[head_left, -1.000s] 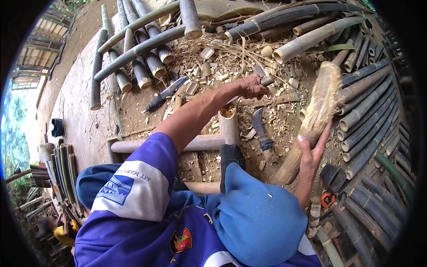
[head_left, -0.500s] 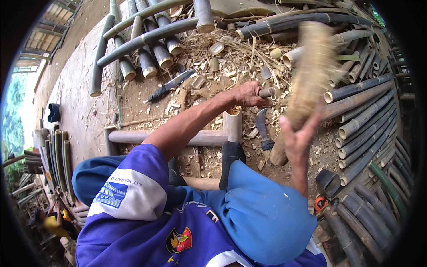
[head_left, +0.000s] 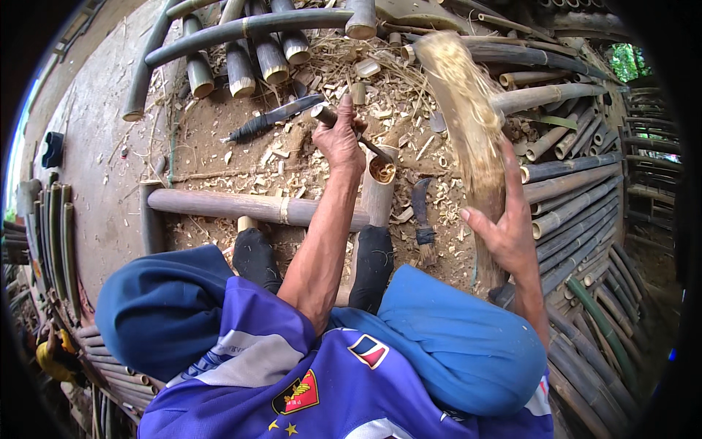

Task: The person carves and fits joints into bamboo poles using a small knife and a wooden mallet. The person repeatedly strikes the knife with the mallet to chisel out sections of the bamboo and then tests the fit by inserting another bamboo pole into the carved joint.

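Observation:
My left hand is closed around a chisel. The tool slants down to the right, and its metal end reaches the hollow top of an upright bamboo post, where curled shavings sit. A bamboo rail joins this post from the left. Right of the post, a thick wooden mallet with a frayed, splintered head stands tilted. My right hand has its thumb across the mallet's handle and a finger stretched along its side; the other fingers are partly hidden.
A long knife and a curved knife lie among wood chips. Bamboo poles are stacked at the right. A bamboo frame stands at the far left. My dark-socked feet are close to the post.
My left hand has shifted left and turned, so the chisel now slants into the post's opening. The mallet, blurred by motion before, is sharp now. The whole view has shifted slightly.

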A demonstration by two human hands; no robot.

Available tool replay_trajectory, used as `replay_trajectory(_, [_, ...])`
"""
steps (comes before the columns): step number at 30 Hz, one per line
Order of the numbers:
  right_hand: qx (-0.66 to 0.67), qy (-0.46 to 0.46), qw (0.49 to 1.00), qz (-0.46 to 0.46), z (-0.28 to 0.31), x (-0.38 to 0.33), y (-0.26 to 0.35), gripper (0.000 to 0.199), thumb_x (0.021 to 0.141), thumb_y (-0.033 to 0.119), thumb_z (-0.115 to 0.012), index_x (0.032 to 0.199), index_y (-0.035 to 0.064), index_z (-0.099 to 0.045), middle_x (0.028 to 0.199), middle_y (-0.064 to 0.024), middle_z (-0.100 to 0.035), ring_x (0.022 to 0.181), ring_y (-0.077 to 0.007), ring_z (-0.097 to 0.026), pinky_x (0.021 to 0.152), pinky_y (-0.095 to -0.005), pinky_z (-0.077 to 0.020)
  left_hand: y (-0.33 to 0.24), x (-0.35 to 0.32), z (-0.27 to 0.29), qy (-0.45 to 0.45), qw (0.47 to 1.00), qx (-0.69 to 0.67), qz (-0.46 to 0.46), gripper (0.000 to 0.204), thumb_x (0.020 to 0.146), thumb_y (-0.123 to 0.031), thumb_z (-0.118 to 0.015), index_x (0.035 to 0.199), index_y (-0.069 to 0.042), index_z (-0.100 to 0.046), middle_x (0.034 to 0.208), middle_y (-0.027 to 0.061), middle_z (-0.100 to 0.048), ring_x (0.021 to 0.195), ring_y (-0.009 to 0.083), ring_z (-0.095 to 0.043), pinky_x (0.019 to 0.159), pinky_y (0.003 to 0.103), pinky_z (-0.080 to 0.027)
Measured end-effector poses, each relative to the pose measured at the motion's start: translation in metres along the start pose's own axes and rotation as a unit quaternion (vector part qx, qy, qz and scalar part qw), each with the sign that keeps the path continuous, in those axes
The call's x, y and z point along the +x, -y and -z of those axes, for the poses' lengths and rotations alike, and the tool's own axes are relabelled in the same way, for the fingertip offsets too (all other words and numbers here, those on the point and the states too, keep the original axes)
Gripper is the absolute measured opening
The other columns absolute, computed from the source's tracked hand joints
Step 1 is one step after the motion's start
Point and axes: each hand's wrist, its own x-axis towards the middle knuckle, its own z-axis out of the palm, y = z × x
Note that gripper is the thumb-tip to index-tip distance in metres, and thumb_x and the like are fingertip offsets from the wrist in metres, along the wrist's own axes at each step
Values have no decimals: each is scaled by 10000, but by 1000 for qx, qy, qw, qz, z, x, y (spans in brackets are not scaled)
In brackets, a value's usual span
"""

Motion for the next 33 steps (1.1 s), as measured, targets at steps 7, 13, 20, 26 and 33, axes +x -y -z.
replay_trajectory(7, [-123,95,980,124,-5,81,42,1050,737,61,-713,1636,253,-206,1621,-179,-363,1412,-391,-464,1193,-500,-381,17,-5,19,-37,997,-47,50,342,924,-326,-786,942,-4,-673,648,-7,-566,523,106,-510,525,267,-480])
replay_trajectory(13, [-145,136,960,200,-37,122,57,939,784,-10,-650,1608,278,-306,1422,-163,-546,1229,-333,-613,1018,-431,-535,11,-28,11,-8,999,8,31,325,939,-328,-771,955,-14,-692,738,21,-669,600,73,-519,609,241,-444])
replay_trajectory(20, [-410,293,822,267,-51,146,82,894,810,102,-722,1569,386,-343,1001,-185,-593,822,-350,-690,684,-438,-591,19,-49,8,84,995,-40,-19,219,1003,-220,-683,1101,-25,-657,1018,27,-686,923,127,-633,748,309,-537])
replay_trajectory(26, [-194,192,940,207,-40,122,79,894,826,124,-729,1576,389,-321,1001,-178,-568,852,-357,-677,759,-455,-581,26,-53,14,116,991,64,-3,84,971,-114,-713,968,-38,-676,790,-20,-618,766,74,-568,708,272,-482])
replay_trajectory(33, [-344,287,883,140,-48,116,40,911,843,157,-705,1601,409,-266,975,-200,-562,810,-348,-664,739,-466,-570,13,-67,22,37,999,25,-18,188,1011,-149,-617,1164,-41,-620,1062,73,-666,911,127,-639,773,295,-569])
